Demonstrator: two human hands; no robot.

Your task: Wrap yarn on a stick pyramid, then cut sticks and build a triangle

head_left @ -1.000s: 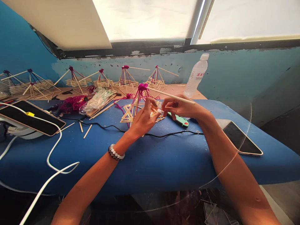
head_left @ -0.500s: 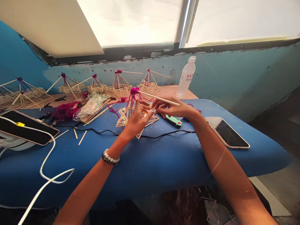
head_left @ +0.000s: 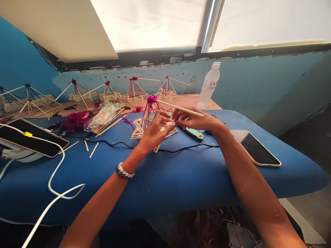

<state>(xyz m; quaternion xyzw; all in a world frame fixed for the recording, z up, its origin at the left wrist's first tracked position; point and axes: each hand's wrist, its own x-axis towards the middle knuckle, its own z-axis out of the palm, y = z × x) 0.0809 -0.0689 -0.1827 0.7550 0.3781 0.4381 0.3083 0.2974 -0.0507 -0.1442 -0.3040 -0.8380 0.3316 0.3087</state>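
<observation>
Blue desk (head_left: 165,186): the whole foreground is spanned by it, and a strip of tan board (head_left: 188,100) is seen along its far side, below the wall.
Back row: several stick frames (head_left: 134,91) bound at the top with dark or magenta yarn are lined up on the board.
Near frame: a stick frame with a magenta yarn top (head_left: 152,99) is stood on the blue surface, partly hidden by the hands; a warm glow is seen low inside it.
Phones: one (head_left: 256,146) is laid at the right; another dark-screened device (head_left: 33,137) is propped at the left, crossed by a white cable (head_left: 55,165).
Bottle (head_left: 209,86): it is stood on the board, near its right end.
Left hand (head_left: 154,131): the small white piece is grasped between thumb and fingers.
Right hand (head_left: 192,120): the piece's right end is pinched by the fingertips; a long stick (head_left: 181,107) is seen across this hand, contact cannot be told.
Green tool (head_left: 194,133): it is laid just below the right hand.
White piece (head_left: 170,124): it is held between both hands, in front of the near frame.
</observation>
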